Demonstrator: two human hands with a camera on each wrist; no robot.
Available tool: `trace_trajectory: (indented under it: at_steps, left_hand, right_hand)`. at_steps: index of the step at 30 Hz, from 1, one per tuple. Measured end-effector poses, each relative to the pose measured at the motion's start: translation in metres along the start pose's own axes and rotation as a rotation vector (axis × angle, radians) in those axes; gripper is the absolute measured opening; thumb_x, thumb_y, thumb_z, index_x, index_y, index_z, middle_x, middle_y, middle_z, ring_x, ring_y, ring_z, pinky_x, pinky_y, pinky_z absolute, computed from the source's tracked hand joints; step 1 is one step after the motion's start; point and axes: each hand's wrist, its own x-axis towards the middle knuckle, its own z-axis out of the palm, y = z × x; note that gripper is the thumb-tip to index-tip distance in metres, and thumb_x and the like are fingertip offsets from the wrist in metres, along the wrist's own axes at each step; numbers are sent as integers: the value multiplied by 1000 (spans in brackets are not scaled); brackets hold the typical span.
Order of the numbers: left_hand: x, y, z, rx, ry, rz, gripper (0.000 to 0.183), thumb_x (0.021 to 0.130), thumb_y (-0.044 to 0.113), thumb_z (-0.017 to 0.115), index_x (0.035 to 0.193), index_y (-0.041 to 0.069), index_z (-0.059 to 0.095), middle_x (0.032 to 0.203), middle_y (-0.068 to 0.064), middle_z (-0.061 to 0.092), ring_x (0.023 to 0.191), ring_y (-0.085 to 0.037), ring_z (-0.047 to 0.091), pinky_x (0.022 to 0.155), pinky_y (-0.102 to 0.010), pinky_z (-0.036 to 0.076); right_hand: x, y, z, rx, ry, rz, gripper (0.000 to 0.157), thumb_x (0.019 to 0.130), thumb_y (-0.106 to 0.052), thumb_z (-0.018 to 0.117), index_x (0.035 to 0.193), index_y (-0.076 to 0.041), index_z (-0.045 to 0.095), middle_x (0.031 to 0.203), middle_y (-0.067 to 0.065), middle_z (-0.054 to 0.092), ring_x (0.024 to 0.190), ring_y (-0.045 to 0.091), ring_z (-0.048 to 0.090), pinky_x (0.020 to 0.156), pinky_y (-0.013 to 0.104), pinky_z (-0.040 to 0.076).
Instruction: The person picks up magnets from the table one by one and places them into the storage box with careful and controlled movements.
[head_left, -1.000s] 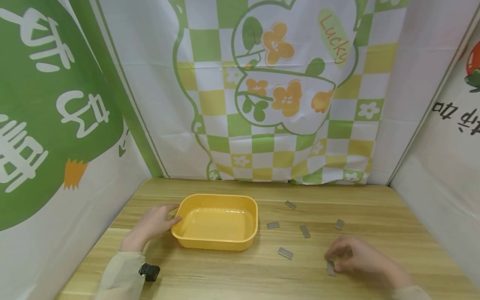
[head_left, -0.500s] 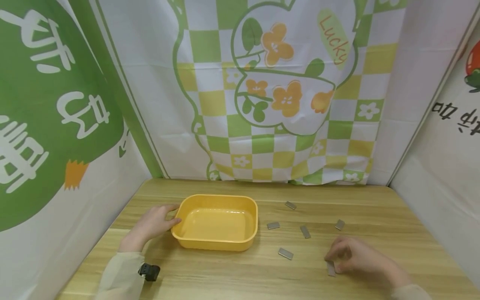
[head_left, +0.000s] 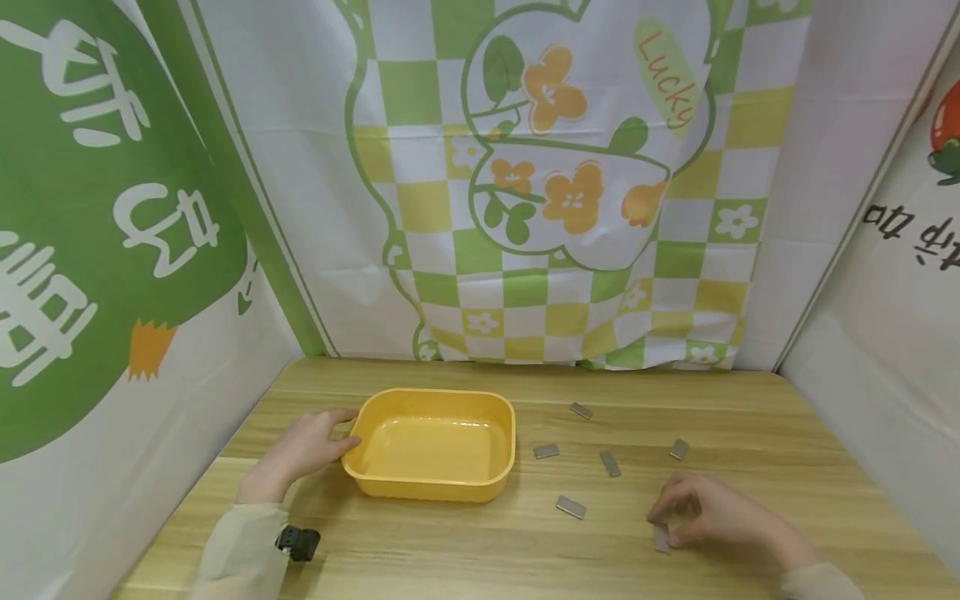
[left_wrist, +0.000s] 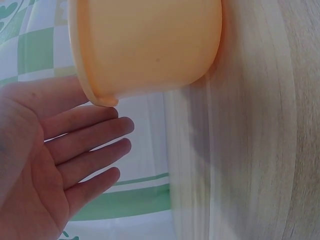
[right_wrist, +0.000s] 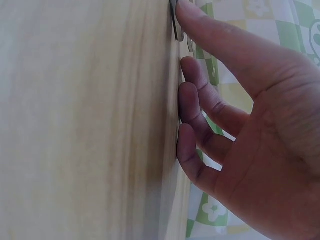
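Note:
A yellow plastic box (head_left: pixel 427 492) with rounded corners stands on the table. My left hand (head_left: pixel 303 454) holds its left rim, the thumb over the edge; in the left wrist view the other fingers (left_wrist: pixel 95 162) stretch out straight beside the box. At the right, my right hand (head_left: pixel 716 517) pinches a small flat grey metal piece (head_left: pixel 662 538) at table level between thumb and index finger. The right wrist view shows the thumb (right_wrist: pixel 192 15) against a thin metal edge (right_wrist: pixel 176 25), with the other fingers bent towards the wood.
Several similar grey pieces lie scattered between box and right hand, among them one near the front (head_left: pixel 571 507) and one at the back (head_left: pixel 581 410). Printed cloth (head_left: pixel 525 317) closes off the back and both sides of the wooden table (head_left: pixel 450 550).

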Motion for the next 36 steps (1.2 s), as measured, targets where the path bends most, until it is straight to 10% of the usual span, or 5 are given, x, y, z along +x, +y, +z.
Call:
trace_trajectory:
  at_steps: [19, 36]
  left_hand:
    - [-1, 0, -3, -24, -13, 7, 49, 89, 27, 65, 128, -1, 56, 125, -22, 60, 114, -43, 56, 92, -59, 46]
    - [0, -8, -3, -79, 6, 38, 49, 88, 29, 67, 127, 1, 58, 125, -21, 61, 116, -44, 54, 95, -59, 43]
  right_hand:
    - [2, -3, -1, 19, -28, 125, 21, 78, -30, 75, 97, -24, 71, 104, -5, 60, 103, 4, 51, 87, 19, 43]
    - [6, 0, -2, 38, -46, 151, 20, 75, -27, 77, 93, -21, 70, 97, -1, 59, 84, 9, 47, 70, 22, 41]
